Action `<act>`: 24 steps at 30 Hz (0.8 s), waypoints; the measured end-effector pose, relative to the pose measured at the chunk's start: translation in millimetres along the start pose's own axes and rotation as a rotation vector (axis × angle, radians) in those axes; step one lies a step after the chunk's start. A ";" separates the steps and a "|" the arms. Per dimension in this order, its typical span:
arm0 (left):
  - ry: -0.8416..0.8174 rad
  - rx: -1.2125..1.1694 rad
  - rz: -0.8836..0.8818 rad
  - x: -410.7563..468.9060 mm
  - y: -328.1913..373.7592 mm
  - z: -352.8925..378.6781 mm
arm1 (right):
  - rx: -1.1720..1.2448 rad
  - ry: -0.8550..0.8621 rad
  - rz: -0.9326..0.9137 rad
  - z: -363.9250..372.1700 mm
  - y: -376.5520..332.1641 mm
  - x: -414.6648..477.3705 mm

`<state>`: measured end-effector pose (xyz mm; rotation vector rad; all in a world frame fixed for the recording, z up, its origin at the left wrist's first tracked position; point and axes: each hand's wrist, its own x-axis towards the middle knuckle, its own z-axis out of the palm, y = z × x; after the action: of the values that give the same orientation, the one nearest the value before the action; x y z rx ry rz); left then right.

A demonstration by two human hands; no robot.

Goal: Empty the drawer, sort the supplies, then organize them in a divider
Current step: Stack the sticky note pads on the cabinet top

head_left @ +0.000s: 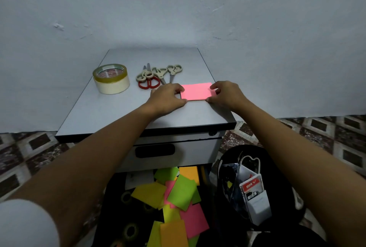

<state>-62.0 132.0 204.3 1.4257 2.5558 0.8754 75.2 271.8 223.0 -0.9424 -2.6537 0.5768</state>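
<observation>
Left hand [168,98], right hand [226,96] — curled fingers [178,88] pinching pink notes [198,91].

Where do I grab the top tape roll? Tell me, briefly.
Take the clear tape roll by its outer wall, from above, thumb and fingers on opposite sides: it lies flat, hole upward, atop the wider masking tape roll, its sides exposed.

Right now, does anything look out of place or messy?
Yes: loose sticky notes lie scattered in the open drawer, overlapping at odd angles. On the cabinet top the scissors are tangled in a pile, while the pink pad lies flat.
</observation>
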 end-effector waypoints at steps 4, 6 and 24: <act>0.018 0.005 -0.005 2.0 -0.4 1.1 | 0.007 0.026 -0.006 1.8 -0.8 0.1; 0.018 0.000 -0.013 3.5 -1.0 0.8 | 0.013 0.029 -0.014 2.4 -0.9 0.6; 0.050 -0.100 0.016 -25.0 4.3 -8.4 | 0.084 0.137 -0.046 10.7 -9.7 -23.5</act>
<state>-47.5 109.9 208.7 1.4154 2.4999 1.0380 83.7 246.7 215.2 -0.8624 -2.5032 0.5861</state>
